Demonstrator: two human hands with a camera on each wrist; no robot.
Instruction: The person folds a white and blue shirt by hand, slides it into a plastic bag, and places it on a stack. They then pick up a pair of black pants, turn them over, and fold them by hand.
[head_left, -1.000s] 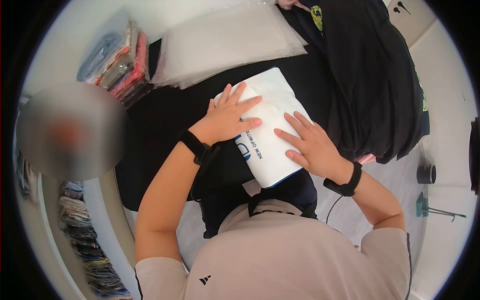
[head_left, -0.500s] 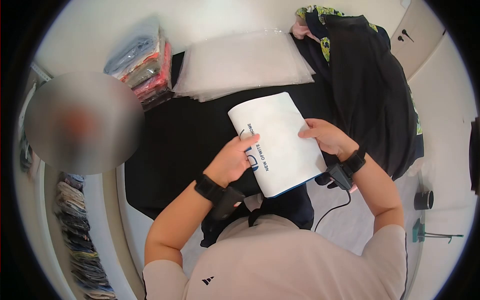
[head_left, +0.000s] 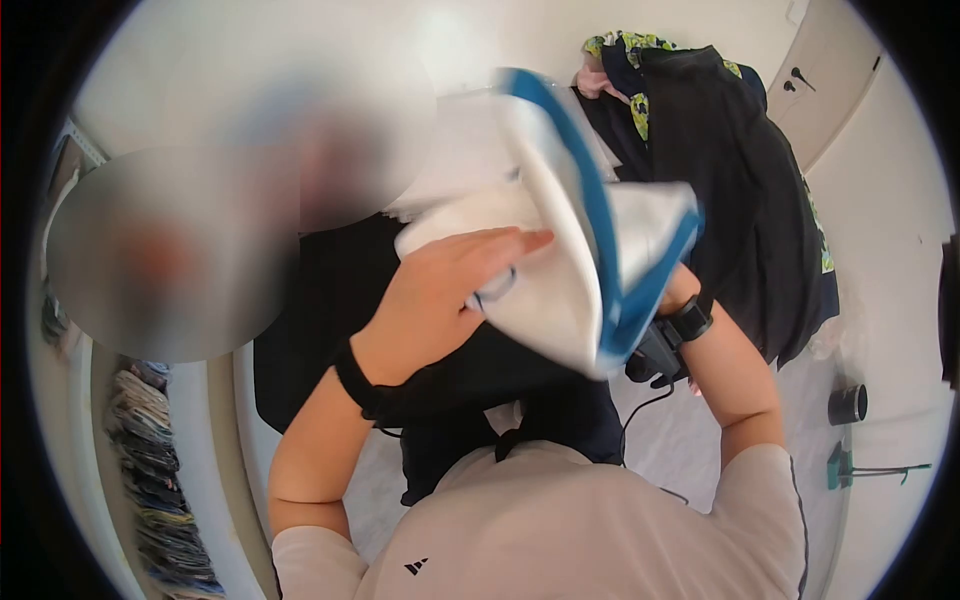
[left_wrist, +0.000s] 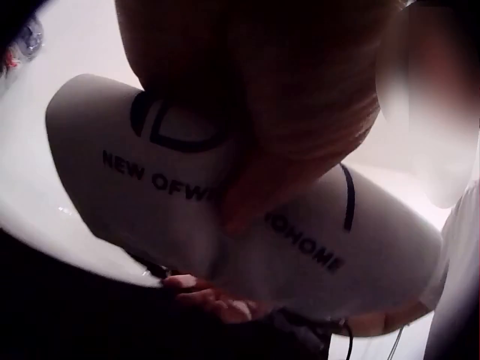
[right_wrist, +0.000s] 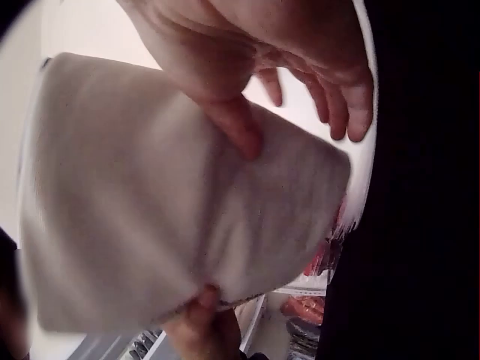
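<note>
A folded white cloth [head_left: 545,315] with blue edging and dark blue lettering is held up in front of the body, its layers spread apart and blurred. My left hand [head_left: 430,300] grips its left side; in the left wrist view the thumb lies across the lettering on the cloth [left_wrist: 180,217]. My right hand [head_left: 680,287] is at the right side, mostly hidden behind the cloth from above. There, in the right wrist view, the thumb of this hand [right_wrist: 247,60] presses on the plain white face, with the fingers past the upper edge.
A table with a black cover [head_left: 310,370] lies beneath. Clear plastic sheets [head_left: 450,130] are at its back. Dark garments [head_left: 720,190] are heaped on the right. Folded clothes [head_left: 160,490] fill a shelf at the lower left.
First both hands lay flat on the folded cloth, then held it by its sides. Now it is raised and turned, its blue-edged layers fanned apart.
</note>
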